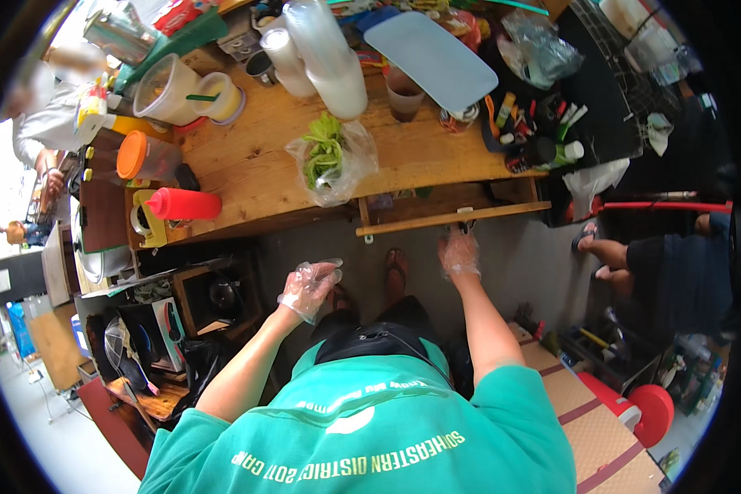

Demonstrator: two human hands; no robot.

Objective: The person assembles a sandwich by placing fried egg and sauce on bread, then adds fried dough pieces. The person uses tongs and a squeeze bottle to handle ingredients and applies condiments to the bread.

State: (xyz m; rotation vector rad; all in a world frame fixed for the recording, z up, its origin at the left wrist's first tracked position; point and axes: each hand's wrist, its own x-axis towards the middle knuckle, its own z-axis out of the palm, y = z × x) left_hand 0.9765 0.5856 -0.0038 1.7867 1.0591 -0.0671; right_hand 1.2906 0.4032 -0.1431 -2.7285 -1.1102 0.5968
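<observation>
Both my hands wear thin clear plastic gloves. My right hand (459, 250) is at the front of a pulled-out wooden drawer (420, 223), its fingers closed at the small dark handle (466, 214). Part of the drawer's inside shows, with a few items in it too dim to name. My left hand (309, 288) hovers in the air before the table, fingers loosely bent and apart, with nothing in it. On the table (255, 169) above the drawer, green leafy lettuce (324, 152) lies in a clear plastic bag (358, 148).
A red squeeze bottle (185, 204) and an orange-lidded jar (140, 155) stand at the left. Stacked clear cups (325, 62), a brown-filled cup (405, 95) and a pale blue tray (432, 58) sit farther back. Another person (675, 272) is at the right, one more (49, 123) far left.
</observation>
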